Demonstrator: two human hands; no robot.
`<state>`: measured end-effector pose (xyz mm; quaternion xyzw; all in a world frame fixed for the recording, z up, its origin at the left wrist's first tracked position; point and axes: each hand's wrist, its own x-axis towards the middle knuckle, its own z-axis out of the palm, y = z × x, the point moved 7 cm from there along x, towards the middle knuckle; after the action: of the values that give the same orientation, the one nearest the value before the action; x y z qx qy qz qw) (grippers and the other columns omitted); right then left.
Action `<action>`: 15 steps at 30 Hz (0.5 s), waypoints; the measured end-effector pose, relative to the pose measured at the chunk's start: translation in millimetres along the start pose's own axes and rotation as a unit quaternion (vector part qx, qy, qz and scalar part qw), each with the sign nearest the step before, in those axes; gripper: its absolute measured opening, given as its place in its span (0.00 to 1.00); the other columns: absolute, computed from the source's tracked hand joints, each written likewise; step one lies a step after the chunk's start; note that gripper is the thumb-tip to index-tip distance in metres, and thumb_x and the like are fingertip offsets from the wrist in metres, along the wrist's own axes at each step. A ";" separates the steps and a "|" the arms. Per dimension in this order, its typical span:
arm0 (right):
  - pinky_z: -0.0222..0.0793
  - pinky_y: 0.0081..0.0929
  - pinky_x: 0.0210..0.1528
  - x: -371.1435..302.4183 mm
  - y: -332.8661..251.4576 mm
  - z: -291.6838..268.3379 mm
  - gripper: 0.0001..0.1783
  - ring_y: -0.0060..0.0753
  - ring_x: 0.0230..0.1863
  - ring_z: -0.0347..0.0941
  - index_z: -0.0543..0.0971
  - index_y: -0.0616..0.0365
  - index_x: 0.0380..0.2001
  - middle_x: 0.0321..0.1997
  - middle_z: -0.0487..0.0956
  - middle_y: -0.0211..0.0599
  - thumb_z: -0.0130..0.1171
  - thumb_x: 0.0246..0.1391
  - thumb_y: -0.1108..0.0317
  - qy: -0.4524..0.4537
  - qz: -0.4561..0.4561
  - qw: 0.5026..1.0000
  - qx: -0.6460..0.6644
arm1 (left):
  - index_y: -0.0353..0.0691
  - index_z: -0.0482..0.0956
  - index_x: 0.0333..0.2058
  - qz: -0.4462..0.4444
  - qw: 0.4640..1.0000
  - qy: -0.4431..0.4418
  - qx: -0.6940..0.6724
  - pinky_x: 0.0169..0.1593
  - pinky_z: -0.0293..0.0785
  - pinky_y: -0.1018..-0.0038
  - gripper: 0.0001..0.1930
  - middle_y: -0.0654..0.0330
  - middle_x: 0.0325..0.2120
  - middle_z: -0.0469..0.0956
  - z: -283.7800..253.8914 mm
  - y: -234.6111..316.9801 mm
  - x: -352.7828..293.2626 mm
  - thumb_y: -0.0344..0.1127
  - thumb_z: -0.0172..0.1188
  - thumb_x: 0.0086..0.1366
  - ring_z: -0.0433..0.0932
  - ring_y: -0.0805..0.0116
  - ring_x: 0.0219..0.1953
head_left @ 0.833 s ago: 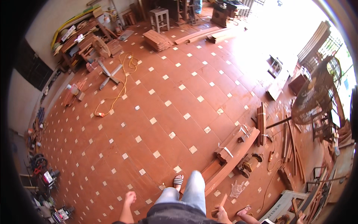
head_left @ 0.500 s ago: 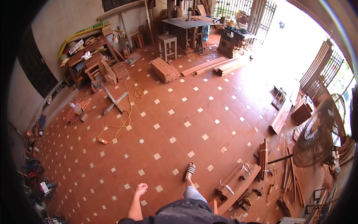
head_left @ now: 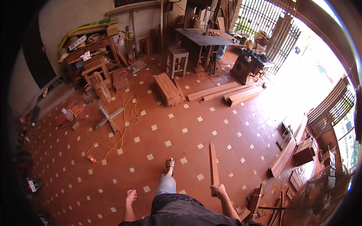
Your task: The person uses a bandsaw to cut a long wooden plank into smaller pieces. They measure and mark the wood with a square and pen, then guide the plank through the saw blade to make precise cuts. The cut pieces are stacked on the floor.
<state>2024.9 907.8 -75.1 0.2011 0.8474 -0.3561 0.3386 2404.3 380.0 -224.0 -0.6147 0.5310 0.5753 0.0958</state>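
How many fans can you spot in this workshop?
2: a pale fan on the left, beyond the yellow cord, and a dark fan at lower right, past the right hand gripping wood. More could be hidden in the clutter.

Bare left hand (head_left: pixel 131 196) held out to the left of the dark-shirted torso (head_left: pixel 183 211), fingers loosely half curled, grip slack. Bare left forearm (head_left: pixel 129 214) rises almost straight from the lower edge of the view. Bare right hand (head_left: pixel 218 190) out to the right and forward of the torso, fingers wrapped round in a firm, closed grip; individual finger positions too small to resolve. Bare right forearm (head_left: pixel 229 208) slants up and leftward to the wrist. Hands well apart, roughly level in view.
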 end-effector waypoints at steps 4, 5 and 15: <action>0.78 0.36 0.30 70.6 -205.6 -27.8 0.18 0.35 0.22 0.82 0.83 0.65 0.16 0.17 0.81 0.43 0.70 0.46 0.60 0.033 -0.069 0.997 0.011 | 0.44 0.84 0.48 0.143 0.983 -0.101 -0.052 0.26 0.68 0.81 0.14 0.70 0.32 0.81 129.7 252.9 65.3 0.48 0.64 0.76 0.76 0.82 0.28; 0.75 0.35 0.28 86.9 -247.0 -24.0 0.17 0.32 0.22 0.80 0.83 0.64 0.20 0.19 0.81 0.39 0.71 0.47 0.59 0.046 -0.111 0.993 0.011 | 0.43 0.85 0.48 0.196 0.968 -0.150 -0.040 0.26 0.67 0.81 0.15 0.70 0.32 0.81 161.2 323.0 80.5 0.48 0.64 0.76 0.75 0.83 0.28; 0.73 0.33 0.29 192.7 -599.9 -77.3 0.19 0.26 0.24 0.75 0.81 0.66 0.31 0.23 0.79 0.32 0.72 0.43 0.60 0.065 -0.324 0.939 0.094 | 0.35 0.67 0.71 0.226 0.851 -0.445 -0.165 0.59 0.78 0.61 0.53 0.47 0.61 0.79 520.5 860.1 47.5 0.82 0.49 0.69 0.83 0.56 0.55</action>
<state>1509.5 585.0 107.0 -0.0309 0.8497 -0.5105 0.1283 1422.1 374.3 -4.7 -0.1628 0.4532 0.8721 0.0869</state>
